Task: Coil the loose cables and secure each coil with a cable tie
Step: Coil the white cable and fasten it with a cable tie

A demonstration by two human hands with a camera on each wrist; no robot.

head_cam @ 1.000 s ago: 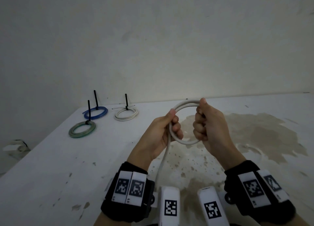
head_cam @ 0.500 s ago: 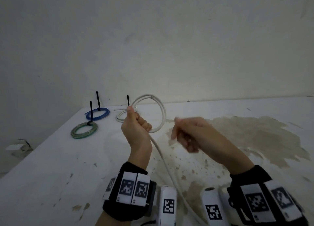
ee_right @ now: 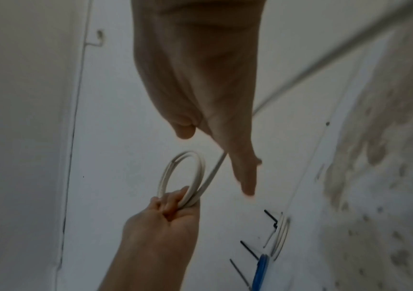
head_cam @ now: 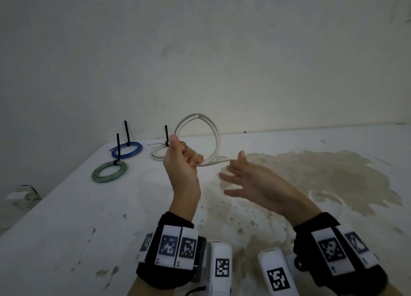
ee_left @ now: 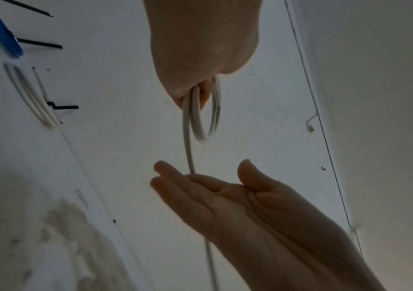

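Note:
A white cable (head_cam: 216, 140) is bent into a loop of about two turns and held upright above the table. My left hand (head_cam: 189, 158) grips the loop at its bottom in a fist, thumb up. In the left wrist view the loop (ee_left: 197, 122) hangs out of that fist (ee_left: 200, 59). The cable's loose run leaves the fist towards my right hand (head_cam: 233, 169), which has straight, spread fingers and holds nothing. In the right wrist view the loose run (ee_right: 215, 169) passes behind those fingers (ee_right: 245, 177) and goes off to the upper right.
At the table's far left lie three tied coils, blue (head_cam: 126, 150), green (head_cam: 109, 174) and white (head_cam: 158, 154), each with an upright black cable tie. A brown stain (head_cam: 333, 178) covers the white table's right part. A wall stands right behind.
My right hand let go of the loop and opened its fingers. My left hand carried the loop left and upward, and the loop now stands taller.

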